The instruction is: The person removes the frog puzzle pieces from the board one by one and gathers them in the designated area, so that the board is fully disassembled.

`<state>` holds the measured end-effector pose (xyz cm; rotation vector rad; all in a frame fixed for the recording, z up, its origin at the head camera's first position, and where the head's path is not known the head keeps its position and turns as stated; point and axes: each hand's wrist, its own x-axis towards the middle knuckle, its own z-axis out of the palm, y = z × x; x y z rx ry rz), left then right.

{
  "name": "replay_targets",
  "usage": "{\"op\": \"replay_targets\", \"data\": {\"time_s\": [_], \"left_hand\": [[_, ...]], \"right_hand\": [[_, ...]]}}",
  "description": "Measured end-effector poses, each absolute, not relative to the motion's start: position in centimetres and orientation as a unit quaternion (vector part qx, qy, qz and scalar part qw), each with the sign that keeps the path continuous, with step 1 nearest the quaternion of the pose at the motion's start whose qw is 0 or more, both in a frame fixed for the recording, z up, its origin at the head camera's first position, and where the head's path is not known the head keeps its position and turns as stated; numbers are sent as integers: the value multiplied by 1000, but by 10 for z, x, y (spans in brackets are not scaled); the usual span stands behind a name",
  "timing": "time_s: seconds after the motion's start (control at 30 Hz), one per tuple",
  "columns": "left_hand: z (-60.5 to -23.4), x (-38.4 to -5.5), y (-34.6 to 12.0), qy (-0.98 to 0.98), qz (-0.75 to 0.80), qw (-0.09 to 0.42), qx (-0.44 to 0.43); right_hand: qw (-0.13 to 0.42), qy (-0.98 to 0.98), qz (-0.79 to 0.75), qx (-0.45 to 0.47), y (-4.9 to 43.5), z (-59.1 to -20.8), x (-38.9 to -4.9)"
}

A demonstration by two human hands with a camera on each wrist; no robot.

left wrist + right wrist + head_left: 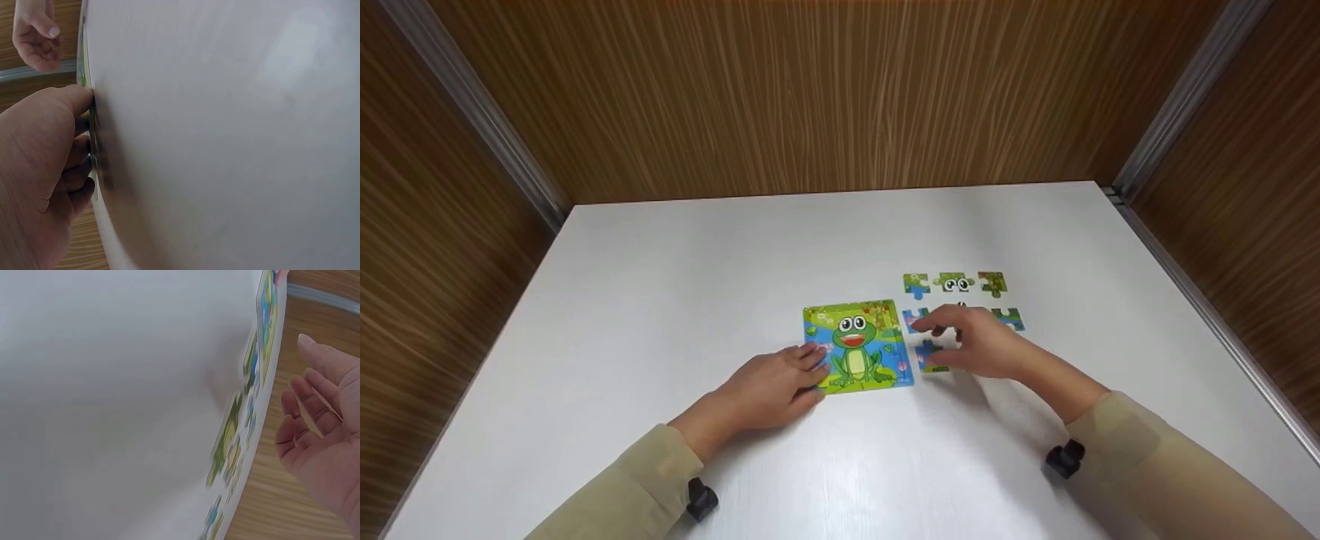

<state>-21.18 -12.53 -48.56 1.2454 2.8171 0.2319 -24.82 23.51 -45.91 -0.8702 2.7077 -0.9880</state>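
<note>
A square puzzle board (889, 341) with a smiling green frog lies flat on the white table. My left hand (776, 386) rests on its left side, fingers on the picture; the left wrist view has the thumb (79, 98) at the board's edge. Right of the board, my right hand (990, 345) hovers over loose jigsaw pieces, fingers loosely bent, holding nothing. In the right wrist view a gap separates this hand (329, 416) from the pieces (226, 427). A frog-eyes piece (955, 283) lies in the far row; the hand partly hides the nearer rows.
Beside the eyes piece lie a green-and-blue corner piece (916, 285) and a green-and-brown one (994, 283). Another piece (1009, 318) shows right of the hand. Wood-grain panels (840, 97) enclose the white table (720, 262) at the back and sides.
</note>
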Motion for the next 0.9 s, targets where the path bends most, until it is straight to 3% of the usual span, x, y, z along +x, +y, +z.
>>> {"op": "replay_targets", "data": {"time_s": [0.9], "left_hand": [[-485,-211,-125,913,73,30,399]], "right_hand": [[62,885,-294,-356,191,-480,-256]]}}
